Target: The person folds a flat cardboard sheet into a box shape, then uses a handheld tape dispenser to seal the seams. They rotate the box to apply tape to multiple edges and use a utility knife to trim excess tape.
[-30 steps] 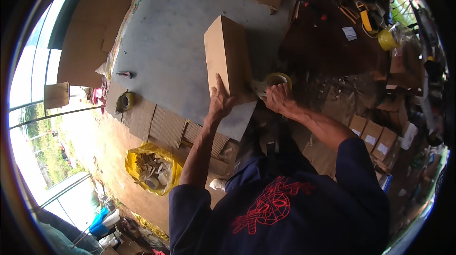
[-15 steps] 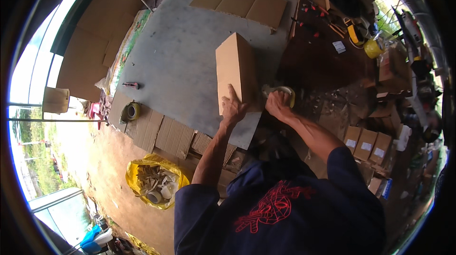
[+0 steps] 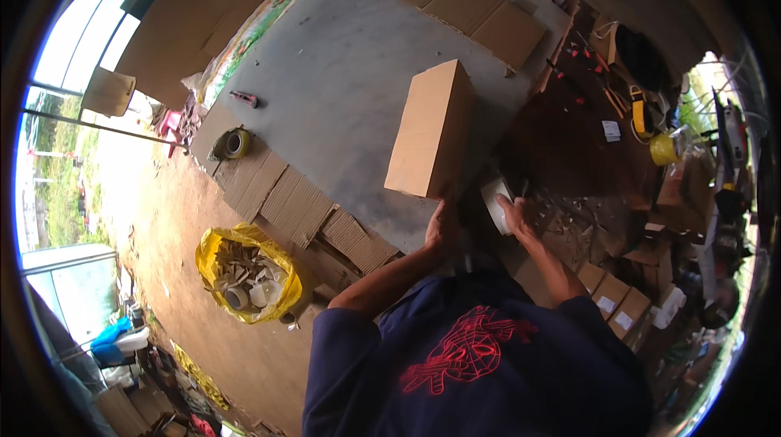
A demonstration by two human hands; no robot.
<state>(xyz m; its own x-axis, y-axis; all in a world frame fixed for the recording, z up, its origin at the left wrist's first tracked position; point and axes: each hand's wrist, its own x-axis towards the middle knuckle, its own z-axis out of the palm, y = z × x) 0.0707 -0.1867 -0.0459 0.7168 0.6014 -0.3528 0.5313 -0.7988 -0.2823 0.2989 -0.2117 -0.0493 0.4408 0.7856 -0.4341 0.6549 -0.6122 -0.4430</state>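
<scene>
A closed brown cardboard box [image 3: 425, 132] lies lengthwise near the right side of a grey tabletop [image 3: 325, 71]. My left hand [image 3: 440, 225] is at the box's near end, its visible fingers stretched up against the lower right corner; the others are hidden. To the right, just off the table's edge, my right hand [image 3: 515, 216] is closed around a roll of tape [image 3: 496, 203]. The roll is apart from the box.
Flattened cardboard [image 3: 468, 10] lies at the far side. A box cutter [image 3: 243, 98] and another tape roll [image 3: 236, 143] are at left, by corrugated pieces [image 3: 299, 205]. A yellow bag of scraps [image 3: 289, 294] stands below. Small boxes [image 3: 622, 307] sit at right.
My left hand has moved from the box's top to its near end. My right hand has shifted nearer to me with the tape roll. The whole view has turned somewhat.
</scene>
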